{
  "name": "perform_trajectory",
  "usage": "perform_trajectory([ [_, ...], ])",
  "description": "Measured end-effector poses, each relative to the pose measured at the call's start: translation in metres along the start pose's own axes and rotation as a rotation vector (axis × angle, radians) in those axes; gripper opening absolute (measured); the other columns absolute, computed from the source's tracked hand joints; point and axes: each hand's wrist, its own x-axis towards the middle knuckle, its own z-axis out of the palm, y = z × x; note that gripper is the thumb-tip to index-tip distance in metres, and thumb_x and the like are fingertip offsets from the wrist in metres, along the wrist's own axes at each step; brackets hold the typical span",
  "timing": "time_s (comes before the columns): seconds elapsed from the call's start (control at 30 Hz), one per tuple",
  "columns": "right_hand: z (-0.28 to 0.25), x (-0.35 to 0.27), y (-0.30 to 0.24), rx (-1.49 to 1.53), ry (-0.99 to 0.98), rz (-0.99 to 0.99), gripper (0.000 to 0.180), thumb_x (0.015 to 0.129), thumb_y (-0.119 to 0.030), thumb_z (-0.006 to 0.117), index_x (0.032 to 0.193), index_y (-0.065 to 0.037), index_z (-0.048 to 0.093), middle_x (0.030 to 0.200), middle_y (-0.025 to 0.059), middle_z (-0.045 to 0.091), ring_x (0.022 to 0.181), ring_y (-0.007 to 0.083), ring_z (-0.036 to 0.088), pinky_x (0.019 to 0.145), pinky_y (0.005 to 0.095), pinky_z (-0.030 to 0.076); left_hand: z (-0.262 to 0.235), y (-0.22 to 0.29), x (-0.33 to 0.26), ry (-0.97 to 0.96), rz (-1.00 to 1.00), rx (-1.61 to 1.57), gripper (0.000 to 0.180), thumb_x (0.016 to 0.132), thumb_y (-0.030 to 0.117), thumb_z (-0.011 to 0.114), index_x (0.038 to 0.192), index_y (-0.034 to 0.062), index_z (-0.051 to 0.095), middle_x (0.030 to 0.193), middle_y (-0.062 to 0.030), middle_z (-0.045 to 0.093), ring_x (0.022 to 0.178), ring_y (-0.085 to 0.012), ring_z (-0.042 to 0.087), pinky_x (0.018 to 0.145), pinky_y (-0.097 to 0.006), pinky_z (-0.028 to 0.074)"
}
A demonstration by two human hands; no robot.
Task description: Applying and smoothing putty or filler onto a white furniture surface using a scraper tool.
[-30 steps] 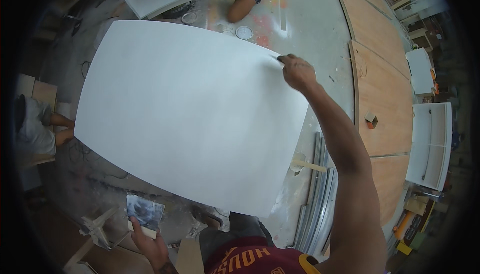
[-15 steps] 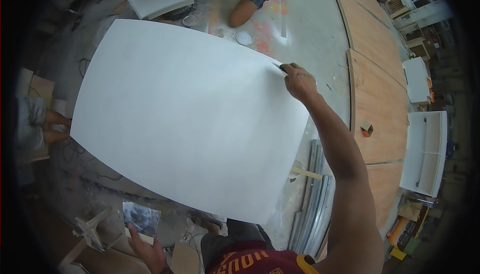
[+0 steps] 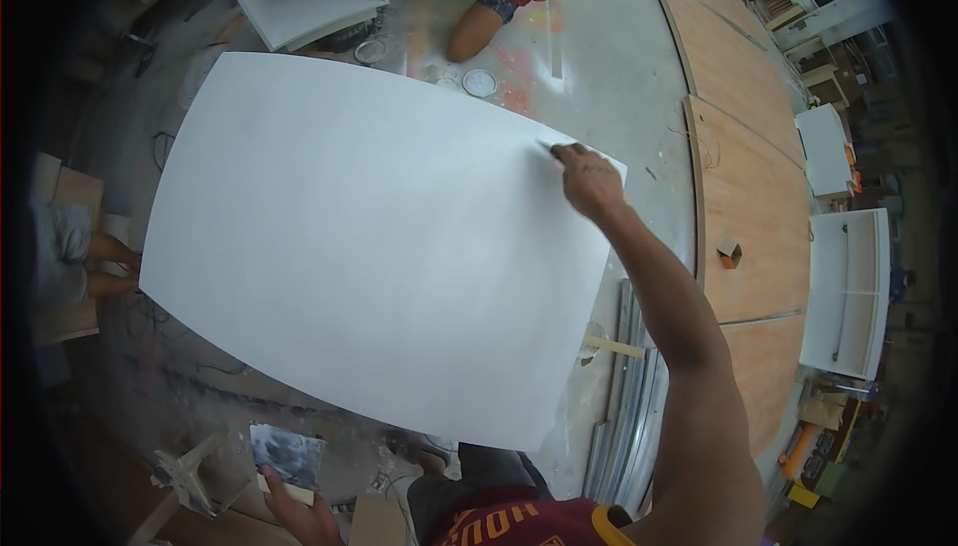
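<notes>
Right arm stretched out, left hand low and closed around a block

The right arm runs up from the lower edge, nearly straight, and its right hand (image 3: 589, 179) lies knuckles-up at the far right corner of the white panel (image 3: 369, 237), fingers curled shut on a small dark tool whose tip touches the panel's face. The left hand (image 3: 299, 514) sits below the panel's near edge, fingers wrapped around a sanding block (image 3: 286, 458), forearm out of view.
</notes>
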Motion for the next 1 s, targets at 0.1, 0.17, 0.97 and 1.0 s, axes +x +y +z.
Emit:
perform_trajectory([
  [0.1, 0.006, 0.032, 0.037, -0.016, 0.103, 0.056, 0.037, 0.093, -0.008, 0.044, 0.125, -0.015, 0.062, 0.128, 0.0103, 0.061, 0.115, 0.0321, 0.061, 0.096, 0.0436, 0.049, 0.012, 0.002, 0.006, 0.005, 0.017, -0.058, 0.076, 0.095, 0.038, 0.064, 0.149, -0.0058, 0.033, 0.153, -0.0214, 0.038, 0.143, -0.0328, 0.033, 0.119, -0.044, 0.020],
  [0.17, 0.020, 0.048, 0.039, -0.024, 0.106, 0.048, 0.035, 0.093, -0.012, 0.044, 0.123, -0.016, 0.062, 0.126, 0.0084, 0.061, 0.114, 0.0316, 0.061, 0.095, 0.0431, 0.049, 0.009, -0.005, 0.004, 0.010, 0.016, -0.057, 0.076, 0.095, 0.036, 0.065, 0.149, -0.0059, 0.033, 0.153, -0.0217, 0.037, 0.143, -0.0332, 0.033, 0.119, -0.044, 0.020],
  [0.97, 0.030, -0.110, -0.073, 0.104, -0.123, -0.051, 0.038, 0.088, -0.018, 0.050, 0.120, -0.028, 0.068, 0.123, -0.0014, 0.065, 0.119, 0.0224, 0.059, 0.098, 0.0367, 0.050, -0.024, -0.003, 0.009, -0.006, -0.561, -1.393, 0.037, 0.100, 0.022, 0.058, 0.133, 0.0068, 0.055, 0.117, -0.0025, 0.058, 0.101, -0.0133, 0.058, 0.079, -0.029, 0.047],
  [1.0, 0.031, -0.129, -0.085, 0.143, -0.136, -0.058, 0.038, 0.088, -0.018, 0.050, 0.120, -0.028, 0.068, 0.123, -0.0020, 0.065, 0.119, 0.0223, 0.059, 0.098, 0.0363, 0.050, -0.018, -0.006, 0.001, 0.119, -0.180, -0.837, 0.034, 0.099, 0.026, 0.059, 0.128, 0.0083, 0.058, 0.113, -0.0012, 0.059, 0.098, -0.0115, 0.058, 0.076, -0.029, 0.046],
])
